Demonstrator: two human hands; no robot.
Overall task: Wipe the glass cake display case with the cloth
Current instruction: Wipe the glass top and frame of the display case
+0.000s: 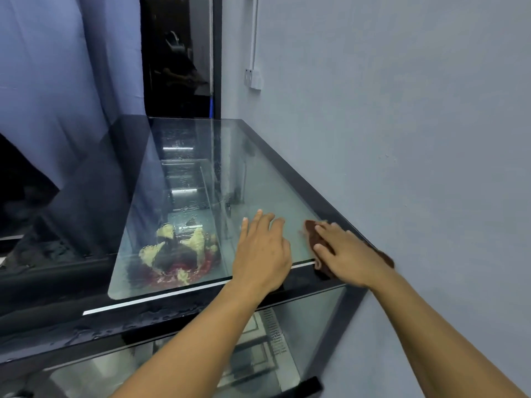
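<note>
The glass cake display case (pixel 184 156) fills the middle of the view, its flat top pane framed in black. A dark brown cloth (pixel 314 234) lies on the top glass near the right front corner, pressed flat under my right hand (pixel 344 254). My left hand (pixel 263 251) rests palm down on the glass just left of it, fingers spread and holding nothing. Through the pane I see a cake (pixel 178 254) with dark, red and cream-coloured decoration inside the case.
A grey wall (pixel 402 139) runs close along the case's right side, with a white socket (pixel 254 79) and cable duct on it. A blue curtain (pixel 57 81) hangs at the left. A dark doorway (pixel 178 58) lies behind the case.
</note>
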